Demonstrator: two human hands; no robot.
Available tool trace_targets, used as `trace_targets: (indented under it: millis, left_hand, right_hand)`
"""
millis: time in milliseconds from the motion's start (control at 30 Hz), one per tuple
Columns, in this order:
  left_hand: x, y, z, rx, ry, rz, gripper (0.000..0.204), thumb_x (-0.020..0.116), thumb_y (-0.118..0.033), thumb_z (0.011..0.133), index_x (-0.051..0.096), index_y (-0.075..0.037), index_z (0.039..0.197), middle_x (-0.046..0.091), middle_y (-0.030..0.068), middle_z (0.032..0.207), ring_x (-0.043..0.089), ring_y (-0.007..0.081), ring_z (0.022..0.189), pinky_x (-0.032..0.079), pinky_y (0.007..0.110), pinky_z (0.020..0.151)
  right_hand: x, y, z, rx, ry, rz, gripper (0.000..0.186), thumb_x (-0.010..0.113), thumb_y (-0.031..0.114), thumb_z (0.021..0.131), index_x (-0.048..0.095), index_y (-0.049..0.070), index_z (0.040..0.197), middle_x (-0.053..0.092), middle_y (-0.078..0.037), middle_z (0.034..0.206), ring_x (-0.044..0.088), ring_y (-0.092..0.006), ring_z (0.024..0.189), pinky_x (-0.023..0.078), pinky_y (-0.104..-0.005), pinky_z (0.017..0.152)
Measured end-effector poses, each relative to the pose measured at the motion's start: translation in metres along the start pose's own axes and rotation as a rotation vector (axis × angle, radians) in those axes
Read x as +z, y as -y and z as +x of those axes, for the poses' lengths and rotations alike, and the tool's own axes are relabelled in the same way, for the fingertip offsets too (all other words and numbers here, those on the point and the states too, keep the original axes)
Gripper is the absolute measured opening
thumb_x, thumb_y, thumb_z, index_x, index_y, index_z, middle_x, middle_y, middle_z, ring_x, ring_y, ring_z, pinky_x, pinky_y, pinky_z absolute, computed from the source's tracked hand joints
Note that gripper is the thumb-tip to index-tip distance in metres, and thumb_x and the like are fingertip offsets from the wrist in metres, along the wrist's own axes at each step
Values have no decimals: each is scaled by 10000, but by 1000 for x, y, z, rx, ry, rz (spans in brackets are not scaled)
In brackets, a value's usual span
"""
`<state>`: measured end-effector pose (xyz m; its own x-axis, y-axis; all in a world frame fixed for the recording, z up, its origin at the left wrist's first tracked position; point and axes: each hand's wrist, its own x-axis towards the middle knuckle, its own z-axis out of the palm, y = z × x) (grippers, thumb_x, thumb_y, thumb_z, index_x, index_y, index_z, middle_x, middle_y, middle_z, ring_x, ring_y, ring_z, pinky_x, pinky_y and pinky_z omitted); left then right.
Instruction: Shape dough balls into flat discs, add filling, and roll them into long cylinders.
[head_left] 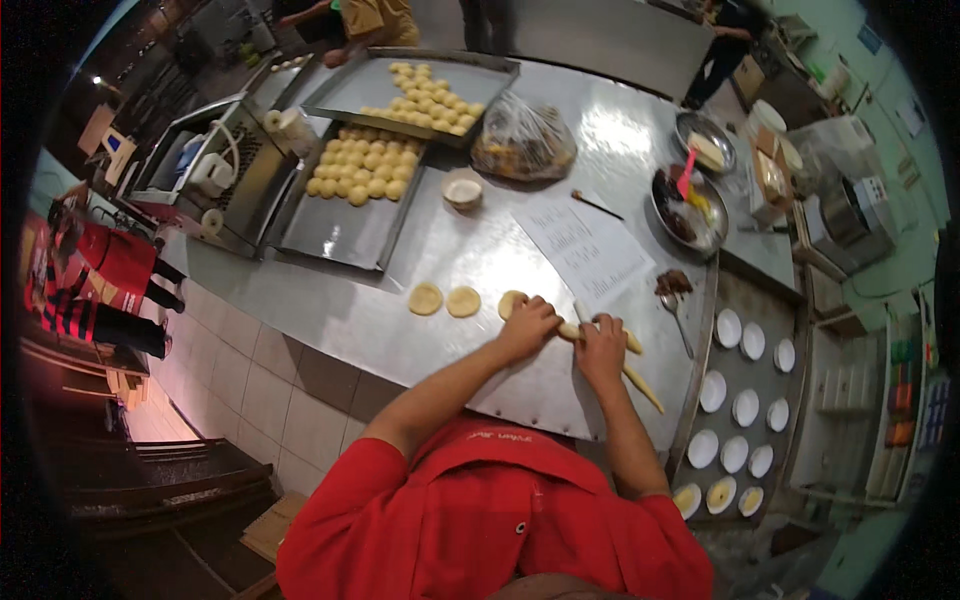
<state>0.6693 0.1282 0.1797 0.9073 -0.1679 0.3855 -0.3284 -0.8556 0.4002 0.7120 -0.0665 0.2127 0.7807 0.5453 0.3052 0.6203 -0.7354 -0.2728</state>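
Observation:
My left hand has its fingers curled on the left part of a short pale dough roll. On its right part rests my right hand, fingers bent over the dough. Parts of the roll are hidden under both hands. Thin dough strips lie just right of my right hand, partly covered by it. Left of my left hand, flattened dough rounds sit in a row: one farthest left, another beside it, and a third next to my fingers.
Dough balls fill parts of two metal trays at the back left. Behind my hands are a bowl, a plastic bag and a paper sheet. A spoon and a tray of white cups lie right.

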Motion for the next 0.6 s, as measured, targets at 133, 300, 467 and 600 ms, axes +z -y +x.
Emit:
trace_targets:
  millis: [133, 300, 467, 600]
  left_hand:
    - [-19, -4, -14, -4, -76, -65, 223, 745, -232, 807, 698, -148, 1008, 645, 41, 998, 575, 276, 1051, 399, 478, 918]
    - [-82, 0, -45, -398, 278, -679, 281, 711, -90, 920, 630, -43, 1185, 692, 140, 1100, 691, 249, 963, 567, 365, 826]
    - [-92, 26, -110, -487, 266, -978, 386, 746, -88, 903, 596, -11, 1250, 685, 120, 1123, 660, 166, 1046, 549, 315, 916]
    - [-109, 30, -137, -579, 261, -1095, 466, 781, -101, 880, 623, -29, 1312, 711, 120, 1125, 670, 157, 1021, 553, 302, 892]
  right_hand:
    - [-16, 12, 0, -32, -20, 59, 262, 772, 115, 727, 697, 77, 975, 624, -126, 1112, 563, -337, 1059, 467, -466, 858]
    - [-22, 45, -8, 312, 283, 806, 163, 723, 75, 865, 658, 20, 1004, 691, -134, 1072, 698, -256, 878, 563, -340, 727]
    - [24, 89, -34, 440, 372, 1277, 199, 748, 29, 868, 642, -15, 1032, 708, -90, 1011, 682, -158, 905, 567, -289, 783]
    - [18, 129, -36, 519, 503, 1175, 304, 764, 16, 866, 661, -31, 1148, 716, -88, 1026, 683, -144, 912, 566, -273, 782]
